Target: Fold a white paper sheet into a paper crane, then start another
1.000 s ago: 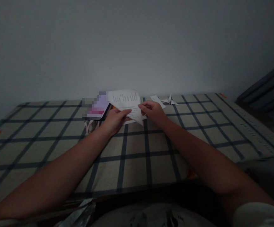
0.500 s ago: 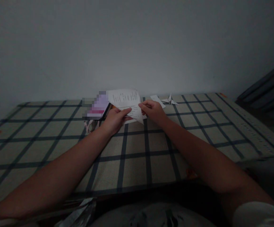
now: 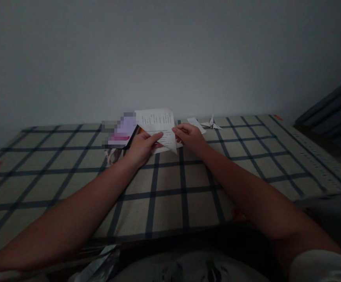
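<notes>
- Both arms stretch straight ahead over the checked worktop [image 3: 170, 188], forearms converging.
- The left hand [image 3: 142, 147] pinches the printed paper sheet [image 3: 157, 123] by its near edge, thumb on top.
- The right hand [image 3: 189, 136] grips the sheet's right side, fingers curled.
- The sheet tilts up near the wall.
- A small folded paper crane [image 3: 212, 124] sits farther right.

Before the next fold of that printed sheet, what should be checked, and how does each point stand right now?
1. Left hand grips the printed sheet: ok.
2. Right hand pinches its other edge: ok.
3. Sheet lifted off the checked cloth: ok.
4. Folded corner edges aligned: cannot tell, too dim.
5. Small paper figure apart from both hands: ok.
6. Light good enough to see creases: not ok.
</notes>
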Motion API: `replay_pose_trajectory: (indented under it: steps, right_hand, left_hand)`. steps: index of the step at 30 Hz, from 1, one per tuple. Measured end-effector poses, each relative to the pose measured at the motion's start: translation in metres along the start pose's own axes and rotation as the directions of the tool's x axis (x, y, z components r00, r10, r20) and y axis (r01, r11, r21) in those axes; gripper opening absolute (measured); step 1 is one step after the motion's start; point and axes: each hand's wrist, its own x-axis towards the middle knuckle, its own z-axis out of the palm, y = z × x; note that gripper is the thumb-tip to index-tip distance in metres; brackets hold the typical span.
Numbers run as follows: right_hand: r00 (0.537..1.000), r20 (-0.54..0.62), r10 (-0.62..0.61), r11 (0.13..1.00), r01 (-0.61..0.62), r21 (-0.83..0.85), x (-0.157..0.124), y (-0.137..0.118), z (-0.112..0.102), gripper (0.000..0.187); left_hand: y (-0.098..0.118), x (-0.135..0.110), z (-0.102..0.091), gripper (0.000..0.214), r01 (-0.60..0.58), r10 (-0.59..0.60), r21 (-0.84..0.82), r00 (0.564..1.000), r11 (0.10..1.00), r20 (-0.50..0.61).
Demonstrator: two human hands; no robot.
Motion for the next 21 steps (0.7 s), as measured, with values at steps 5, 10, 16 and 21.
replay_pose_trajectory:
  steps: [5,10,16,21]
  right_hand:
    - [0.999,-0.031,0.021,0.999,-0.02,0.031,0.0018,0.0023,0.0007,0.026]
    - [0.997,-0.063,0.043,0.997,-0.039,0.062,0.0017,0.0042,0.0003,0.026]
    - [0.997,-0.062,0.047,0.997,-0.043,0.065,0.0014,0.0049,0.0005,0.026]
    - [0.995,-0.072,0.071,0.996,-0.067,0.057,0.0022,0.0041,-0.0003,0.023]
  left_hand:
    - [0.0003,-0.0002,0.0007,0.032,0.016,-0.016,0.009,1.0,1.0,0.002]
    - [-0.0032,0.0036,-0.0027,0.032,-0.04,0.04,-0.001,0.999,0.999,0.03]
    - [-0.0051,0.0068,-0.0057,0.035,-0.073,0.073,0.025,0.997,0.997,-0.027]
    - [-0.005,0.0067,-0.0056,0.038,-0.079,0.079,0.039,0.997,0.996,-0.011]
